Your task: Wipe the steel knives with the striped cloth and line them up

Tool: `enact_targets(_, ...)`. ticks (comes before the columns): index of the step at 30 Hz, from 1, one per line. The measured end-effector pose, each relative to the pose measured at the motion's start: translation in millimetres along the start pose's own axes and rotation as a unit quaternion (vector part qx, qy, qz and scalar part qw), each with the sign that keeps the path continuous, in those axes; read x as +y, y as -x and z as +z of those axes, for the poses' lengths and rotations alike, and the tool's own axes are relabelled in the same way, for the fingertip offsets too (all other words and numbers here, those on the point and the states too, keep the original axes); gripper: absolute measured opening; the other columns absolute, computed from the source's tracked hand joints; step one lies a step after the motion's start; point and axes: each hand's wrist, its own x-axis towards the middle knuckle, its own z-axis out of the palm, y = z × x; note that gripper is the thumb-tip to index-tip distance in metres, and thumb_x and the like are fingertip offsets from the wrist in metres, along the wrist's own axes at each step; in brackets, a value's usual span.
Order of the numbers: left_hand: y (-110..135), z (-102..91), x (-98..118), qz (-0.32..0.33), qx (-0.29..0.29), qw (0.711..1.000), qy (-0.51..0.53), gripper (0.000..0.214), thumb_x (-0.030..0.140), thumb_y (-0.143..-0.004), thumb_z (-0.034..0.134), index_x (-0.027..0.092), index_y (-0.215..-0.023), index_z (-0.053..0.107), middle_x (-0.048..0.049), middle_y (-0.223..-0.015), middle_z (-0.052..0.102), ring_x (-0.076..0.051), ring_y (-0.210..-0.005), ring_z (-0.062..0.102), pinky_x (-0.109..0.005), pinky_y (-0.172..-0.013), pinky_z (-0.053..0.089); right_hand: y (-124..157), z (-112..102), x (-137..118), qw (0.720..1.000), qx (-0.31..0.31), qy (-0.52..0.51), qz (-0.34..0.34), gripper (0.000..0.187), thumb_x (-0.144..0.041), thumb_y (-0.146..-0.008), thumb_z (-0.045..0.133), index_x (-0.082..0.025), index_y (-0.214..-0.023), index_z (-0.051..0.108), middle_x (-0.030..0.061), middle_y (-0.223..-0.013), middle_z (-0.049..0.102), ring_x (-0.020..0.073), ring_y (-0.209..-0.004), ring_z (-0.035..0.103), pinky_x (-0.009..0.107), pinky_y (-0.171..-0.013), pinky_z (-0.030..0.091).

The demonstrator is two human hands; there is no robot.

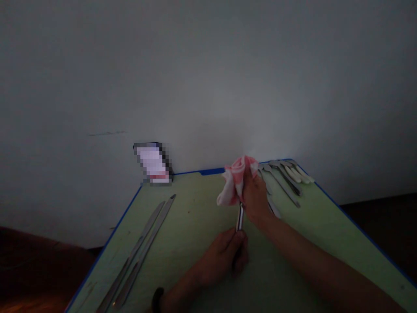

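My left hand [230, 254] is closed around the lower part of a shiny metal piece of cutlery [240, 217], held upright over the table. A pink-and-white cloth [235, 180] covers the cutlery's upper end, so its kind cannot be made out. My right hand [257, 193] grips the cloth around that end, fingers pressed together. Just behind and right of my right hand lie several spoons [282, 184], partly hidden by the hand. To the left, two long metal knives [143, 248] lie side by side, apart from both hands.
The green table [192, 208] has a blue edge and stands against a grey wall [208, 87]. A phone [153, 163], blurred out, leans on the wall at the back left. Several white-handled utensils [298, 172] lie at the back right corner.
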Motion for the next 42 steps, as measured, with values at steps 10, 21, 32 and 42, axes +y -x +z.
enact_targets(10,6.1,2.6,-3.8,-0.022,0.123,0.988,0.089,0.045,0.062,-0.084,0.038,0.020,-0.067,0.040,0.0079,-0.048,0.035,-0.008,-0.041,0.035,-0.021,-0.041,0.030,9.5,6.2,20.8,0.998,-0.002,0.053,0.021,0.048,-0.060,-0.081,0.042,-0.019,-0.056,0.040,-0.0042,-0.050,0.038,0.0079,-0.045,0.031,0.022,-0.041,0.021)
enact_targets(21,49.1,-21.7,-1.4,-0.091,0.084,0.988,0.090,0.040,0.055,-0.085,0.044,0.019,-0.068,0.041,0.0086,-0.049,0.035,-0.007,-0.041,0.032,-0.018,-0.040,0.027,-36.0,-12.7,27.0,0.996,0.081,-0.017,0.035,0.050,-0.066,-0.074,0.048,-0.017,-0.063,0.051,-0.0016,-0.055,0.049,0.0097,-0.047,0.041,0.023,-0.043,0.030)
enact_targets(32,38.5,-16.9,7.2,0.016,0.126,0.986,0.104,0.042,0.053,-0.091,0.031,0.017,-0.083,0.051,0.0024,-0.044,0.055,-0.010,-0.032,0.043,-0.019,-0.035,0.032,-7.3,-9.5,8.1,0.955,-0.131,0.237,-0.122,0.060,-0.052,-0.080,0.051,-0.017,-0.128,0.045,0.0149,-0.130,0.050,0.0242,-0.116,0.048,0.038,-0.092,0.039)
enact_targets(42,-20.9,4.1,33.1,0.095,0.147,0.947,-0.269,0.050,0.041,-0.095,0.021,0.017,-0.063,0.052,-0.0024,-0.060,0.056,-0.014,-0.057,0.053,-0.025,-0.055,0.041,-2.3,-61.7,-6.0,0.942,-0.258,0.214,0.016,0.029,-0.044,-0.088,0.042,-0.018,-0.079,0.052,-0.0041,-0.060,0.047,0.0089,-0.049,0.043,0.022,-0.045,0.034)
